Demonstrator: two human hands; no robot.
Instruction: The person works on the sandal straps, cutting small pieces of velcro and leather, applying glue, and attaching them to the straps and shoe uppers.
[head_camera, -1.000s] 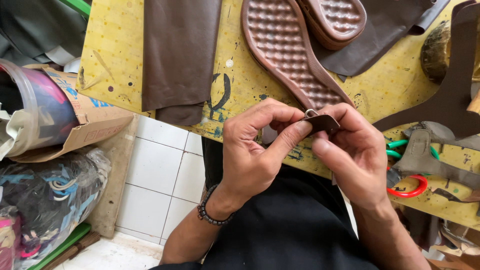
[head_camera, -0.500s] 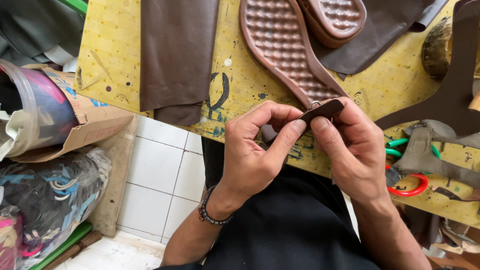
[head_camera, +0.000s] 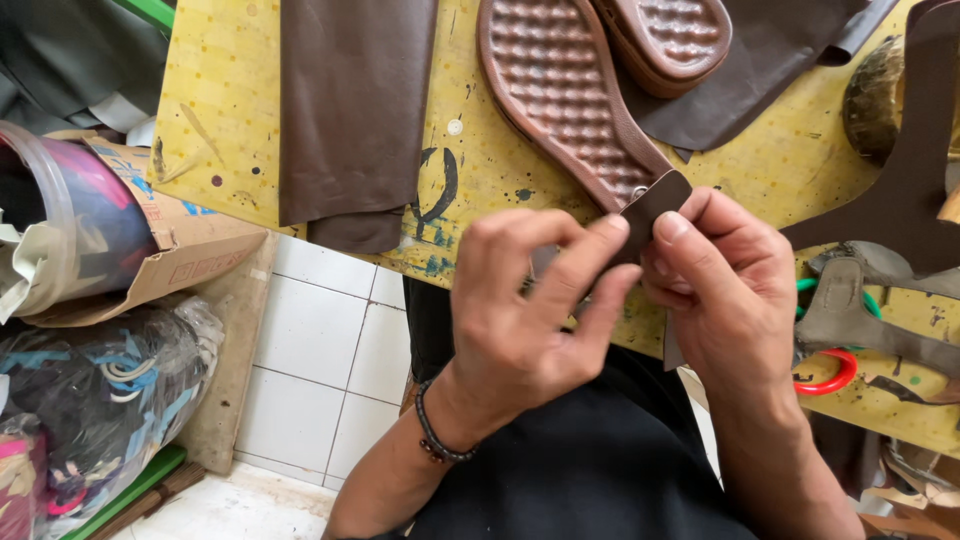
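While our left hand (head_camera: 520, 310) curls up from the wrist with its index finger and thumb stretched forward, we pinch a small brown leather strap (head_camera: 652, 208) between those fingertips and the thumb and fingers of our right hand (head_camera: 725, 290). Both hands meet over the near edge of the yellow bench (head_camera: 220, 120), knuckles raised, remaining fingers folded loosely. We hold the strap just below the heel of a brown sole (head_camera: 560, 90).

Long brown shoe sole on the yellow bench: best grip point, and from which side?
Probably the narrow waist of the long brown shoe sole, pinched across its side edges from above. It lies flat, studded face up; the waist is its slimmest stretch, clear of the smaller sole and both hands.
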